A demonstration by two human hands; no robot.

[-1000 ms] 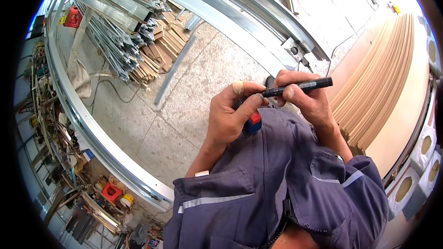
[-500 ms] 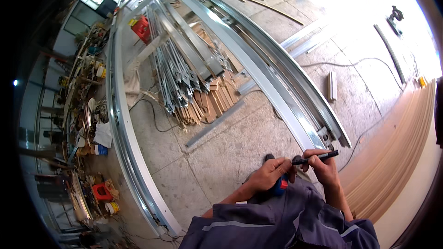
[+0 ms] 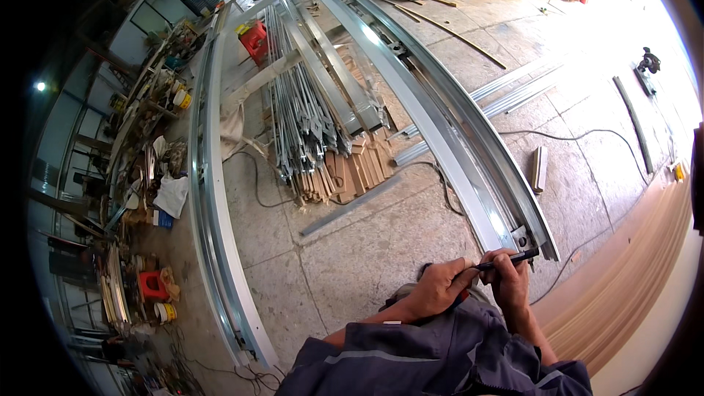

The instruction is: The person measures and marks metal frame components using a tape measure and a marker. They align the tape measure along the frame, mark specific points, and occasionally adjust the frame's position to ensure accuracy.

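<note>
A black marker pen [image 3: 525,255] slants across in front of my waist. Its shaft passes through the closed fingers of my right hand [image 3: 510,284]. My left hand [image 3: 438,286], also closed, meets the pen's left end with its fingertips. Below those fingers shows the red part of a small blue-and-red tool [image 3: 462,296], mostly hidden by the hand; it looks held in the palm. Just beyond my hands lies the near end of a long silvery metal rail [image 3: 480,224], with a bracket [image 3: 521,236] at its corner.
A second long rail [image 3: 233,264] runs along the left. Between the rails lie bundled metal rods [image 3: 297,121], wooden strips [image 3: 367,169] and a flat bar [image 3: 350,205]. Stacked boards [image 3: 609,264] stand at right. Cables cross the floor. A cluttered bench [image 3: 158,154] lines the left.
My hands have shifted slightly lower and closer together, with the marker pen between them. The blue part of the tool is now hidden. The view has swung slightly, moving the surroundings mostly rightward.
</note>
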